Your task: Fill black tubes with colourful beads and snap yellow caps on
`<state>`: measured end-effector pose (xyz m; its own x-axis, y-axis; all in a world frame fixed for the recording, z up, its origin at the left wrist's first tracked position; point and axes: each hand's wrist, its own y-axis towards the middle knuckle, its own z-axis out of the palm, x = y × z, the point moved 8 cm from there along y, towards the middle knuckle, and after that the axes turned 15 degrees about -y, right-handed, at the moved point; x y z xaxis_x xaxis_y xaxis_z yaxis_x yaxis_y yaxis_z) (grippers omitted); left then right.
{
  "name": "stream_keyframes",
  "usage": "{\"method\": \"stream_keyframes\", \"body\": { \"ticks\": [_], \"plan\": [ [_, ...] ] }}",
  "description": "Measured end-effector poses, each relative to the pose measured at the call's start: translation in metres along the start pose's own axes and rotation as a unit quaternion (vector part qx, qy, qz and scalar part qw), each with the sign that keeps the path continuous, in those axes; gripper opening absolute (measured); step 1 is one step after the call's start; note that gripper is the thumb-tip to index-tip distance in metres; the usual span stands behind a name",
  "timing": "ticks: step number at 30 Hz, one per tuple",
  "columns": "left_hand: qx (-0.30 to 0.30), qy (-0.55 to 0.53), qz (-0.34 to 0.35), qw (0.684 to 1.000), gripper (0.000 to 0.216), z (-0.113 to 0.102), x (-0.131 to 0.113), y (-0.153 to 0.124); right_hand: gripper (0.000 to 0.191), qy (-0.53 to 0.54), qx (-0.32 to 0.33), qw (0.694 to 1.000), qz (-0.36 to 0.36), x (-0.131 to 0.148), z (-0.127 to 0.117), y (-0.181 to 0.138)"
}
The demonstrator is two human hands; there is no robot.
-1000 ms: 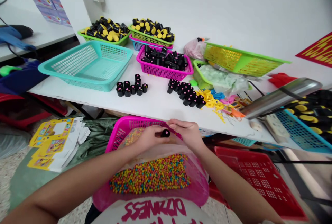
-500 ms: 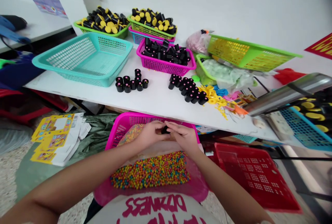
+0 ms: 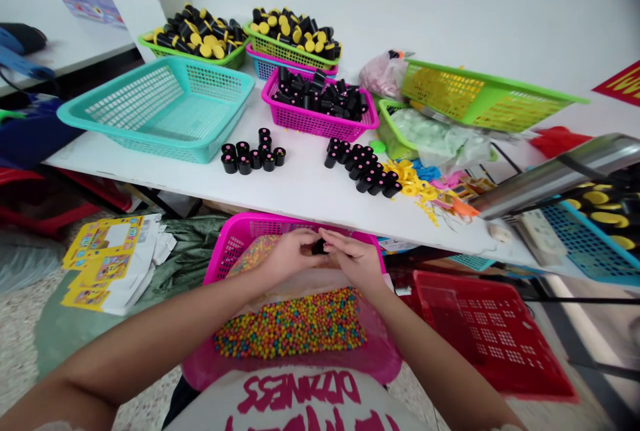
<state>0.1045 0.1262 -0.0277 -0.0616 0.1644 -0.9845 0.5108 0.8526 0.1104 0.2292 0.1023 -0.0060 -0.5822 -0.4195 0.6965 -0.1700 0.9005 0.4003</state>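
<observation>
My left hand [image 3: 287, 258] and my right hand [image 3: 353, 259] meet over a pink basket [image 3: 227, 254] on my lap. Both pinch a small black tube [image 3: 319, 246] between their fingertips. The basket holds a clear bag of small multicoloured beads [image 3: 295, 324]. On the white table [image 3: 300, 191] beyond stand two groups of black tubes, one at the left [image 3: 253, 154] and one at the right [image 3: 363, 168].
An empty teal basket [image 3: 160, 108] sits at the table's left. A pink basket of black tubes [image 3: 320, 108] and green baskets of yellow-capped tubes [image 3: 195, 34] stand behind. Yellow caps [image 3: 413, 188] lie right of the tubes. A red basket [image 3: 490, 338] sits on the floor at right.
My hands have closed together on the black tube, which was openly visible in my left fingers a second ago. The view has tilted slightly.
</observation>
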Motion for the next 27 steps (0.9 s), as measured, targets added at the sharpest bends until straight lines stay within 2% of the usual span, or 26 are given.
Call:
{"method": "stream_keyframes", "body": {
  "ticks": [6, 16, 27],
  "plan": [
    [0.003, 0.012, -0.003, 1.000, 0.011, 0.001, 0.004, 0.000, 0.031, -0.029, 0.019, 0.999, -0.024, 0.005, 0.002, -0.001],
    [0.001, 0.007, 0.008, 1.000, 0.014, 0.000, 0.003, 0.001, 0.042, -0.019, 0.018, 0.999, -0.035, 0.008, 0.003, -0.002],
    [0.009, -0.005, -0.002, 1.000, 0.010, 0.002, 0.011, 0.001, 0.042, -0.031, 0.032, 0.997, -0.067, 0.016, 0.008, -0.001]
  ]
}}
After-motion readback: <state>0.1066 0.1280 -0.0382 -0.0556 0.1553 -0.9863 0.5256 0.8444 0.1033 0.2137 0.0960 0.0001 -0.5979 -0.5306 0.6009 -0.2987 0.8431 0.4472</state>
